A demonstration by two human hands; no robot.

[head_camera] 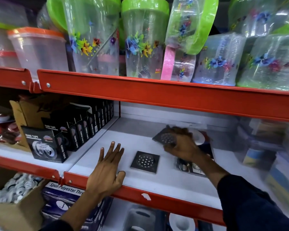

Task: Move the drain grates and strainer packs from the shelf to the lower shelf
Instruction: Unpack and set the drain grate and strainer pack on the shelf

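Observation:
A square metal drain grate [145, 162] with a round perforated centre lies flat on the white shelf [157, 180]. My left hand [107, 170] rests open on the shelf just left of it, thumb over the red front edge. My right hand [182, 144] is closed on a second drain grate [163, 137], tilted and lifted off the shelf, further back and to the right. Under my right wrist lie strainer packs [193, 168] in shiny wrapping, partly hidden by the arm. More packaging [199, 136] sits behind my right hand, blurred.
Black nano tape boxes [70, 130] line the shelf's left side. Clear plastic containers [265, 147] crowd the right side. The red shelf beam [157, 95] above carries flowered jars. Below are a thread box [65, 195], a carton of white rings [15, 189] and the lower shelf [140, 217].

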